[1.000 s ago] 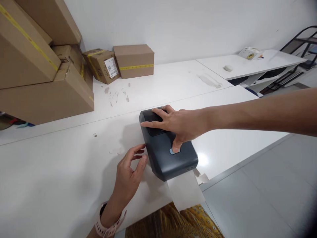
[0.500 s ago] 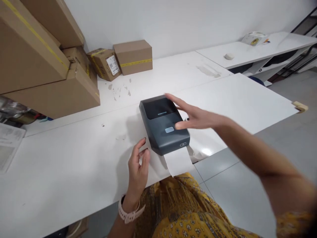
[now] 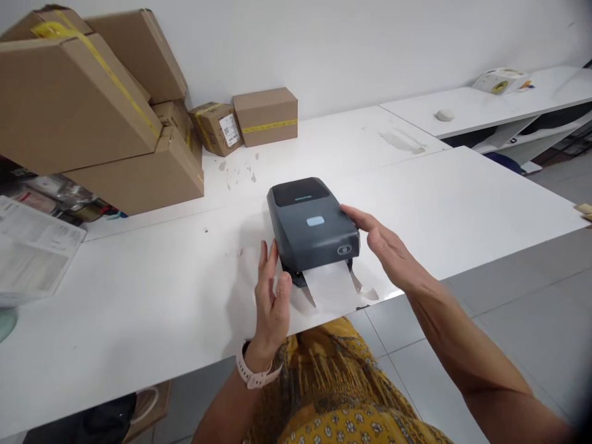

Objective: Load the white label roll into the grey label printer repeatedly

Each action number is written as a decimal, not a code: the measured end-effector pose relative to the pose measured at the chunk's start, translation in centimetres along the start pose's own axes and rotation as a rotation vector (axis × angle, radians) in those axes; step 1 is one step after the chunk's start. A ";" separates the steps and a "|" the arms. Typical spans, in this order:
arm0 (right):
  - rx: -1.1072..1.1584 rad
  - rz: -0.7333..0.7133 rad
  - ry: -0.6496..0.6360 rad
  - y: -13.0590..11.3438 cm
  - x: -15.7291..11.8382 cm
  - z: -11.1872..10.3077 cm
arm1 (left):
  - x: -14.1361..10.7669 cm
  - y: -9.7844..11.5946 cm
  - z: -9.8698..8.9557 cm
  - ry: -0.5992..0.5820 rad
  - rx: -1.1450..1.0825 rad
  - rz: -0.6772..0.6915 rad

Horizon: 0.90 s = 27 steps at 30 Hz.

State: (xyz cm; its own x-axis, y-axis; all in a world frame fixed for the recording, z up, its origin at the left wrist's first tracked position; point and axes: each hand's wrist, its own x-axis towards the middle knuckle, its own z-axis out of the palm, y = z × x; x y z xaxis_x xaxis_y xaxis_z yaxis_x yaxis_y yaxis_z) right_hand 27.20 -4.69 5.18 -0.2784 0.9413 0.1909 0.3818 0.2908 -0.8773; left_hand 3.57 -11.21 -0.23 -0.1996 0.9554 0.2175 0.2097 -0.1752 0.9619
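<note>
Left hand (image 3: 272, 308) sits lower centre, fingers (image 3: 264, 268) extended upward, thumb (image 3: 283, 288) apart. Right hand (image 3: 393, 256), right of centre, points upper left, uncurled; right forearm (image 3: 456, 342) slants toward lower right corner.

Lettering (image 3: 303, 198) on the dark printer (image 3: 300, 240) between the hands is way too small to read, and the body hides the far end of the paper (image 3: 330, 288). Right hand (image 3: 394, 254) covers some of its own fingers, so can't really tell if they're touching. Left of the left hand (image 3: 272, 303), a printed sheet (image 3: 34, 246) runs out of frame.
</note>
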 end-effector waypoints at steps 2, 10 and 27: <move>-0.064 -0.082 0.007 -0.8 1.8 -0.5 | 2.2 0.9 -0.3 0.055 -0.038 0.086; -0.230 -0.425 0.231 -3.3 13.8 -0.6 | 6.1 -0.1 0.8 0.148 0.169 0.210; -0.286 -0.659 0.542 -0.8 15.4 0.5 | 7.2 -2.4 0.0 -0.036 0.071 -0.256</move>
State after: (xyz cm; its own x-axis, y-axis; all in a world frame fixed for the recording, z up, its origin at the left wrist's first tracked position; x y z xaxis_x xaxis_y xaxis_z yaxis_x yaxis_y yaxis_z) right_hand 22.14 9.52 8.59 -0.0918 0.4991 0.8617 0.5169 0.7635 -0.3871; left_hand 1.66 -3.87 -1.00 -0.2212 0.9745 -0.0388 0.2233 0.0893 0.9706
